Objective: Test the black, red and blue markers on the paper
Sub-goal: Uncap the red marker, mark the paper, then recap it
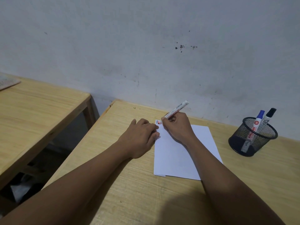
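Note:
A white sheet of paper [181,156] lies on the wooden desk [133,184]. My right hand [177,127] grips a white-barrelled red marker [176,110], its tip touching the paper's far left corner beside short dark and red strokes [157,122]. My left hand [141,135] rests palm down on the paper's left edge, its fingers curled; whether it holds the cap is hidden. The blue marker [259,119] and the black marker [269,116] stand capped in a black mesh pen cup [252,140] at the right.
A second wooden table [37,111] stands to the left across a gap, with a printed sheet [8,82] at its far corner. A stained white wall [146,46] runs right behind the desk.

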Demonstrator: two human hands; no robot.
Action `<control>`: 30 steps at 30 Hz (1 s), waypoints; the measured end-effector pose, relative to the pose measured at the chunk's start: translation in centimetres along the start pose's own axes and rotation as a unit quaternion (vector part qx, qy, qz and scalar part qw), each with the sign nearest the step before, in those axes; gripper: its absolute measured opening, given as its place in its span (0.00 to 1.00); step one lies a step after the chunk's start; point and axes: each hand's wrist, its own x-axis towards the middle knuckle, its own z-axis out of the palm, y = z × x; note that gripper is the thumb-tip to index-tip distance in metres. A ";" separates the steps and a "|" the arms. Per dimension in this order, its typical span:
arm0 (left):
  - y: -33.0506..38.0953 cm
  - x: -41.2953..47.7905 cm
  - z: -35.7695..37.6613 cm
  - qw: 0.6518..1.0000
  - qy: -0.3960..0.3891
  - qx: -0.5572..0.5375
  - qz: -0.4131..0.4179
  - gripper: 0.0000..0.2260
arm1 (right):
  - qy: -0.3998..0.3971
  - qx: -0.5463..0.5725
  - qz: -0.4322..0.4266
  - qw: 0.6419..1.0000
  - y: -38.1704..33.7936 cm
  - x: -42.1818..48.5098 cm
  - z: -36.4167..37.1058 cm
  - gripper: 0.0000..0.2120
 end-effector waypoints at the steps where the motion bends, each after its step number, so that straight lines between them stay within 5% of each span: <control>1: 0.0 0.0 0.0 1.000 -0.001 0.000 0.000 0.22 | 0.003 -0.002 -0.001 1.000 -0.1 -0.1 0.0 0.07; 10: 0.6 -0.3 -0.8 0.998 0.040 -0.048 0.005 0.12 | 0.056 0.297 0.019 0.953 -3.9 -1.5 -3.7 0.14; 15: 2.4 -0.5 -1.5 0.980 0.142 -0.138 -0.034 0.09 | 0.049 0.311 -0.022 0.949 -7.7 -3.6 -8.5 0.10; 21: 8.8 3.3 -8.8 0.894 0.209 -0.393 -0.046 0.02 | 0.087 0.323 -0.085 0.938 -11.7 -7.1 -14.5 0.05; 30: 16.7 4.7 -15.2 0.872 0.227 -0.429 0.066 0.03 | 0.147 0.277 -0.159 0.936 -15.2 -11.8 -19.8 0.06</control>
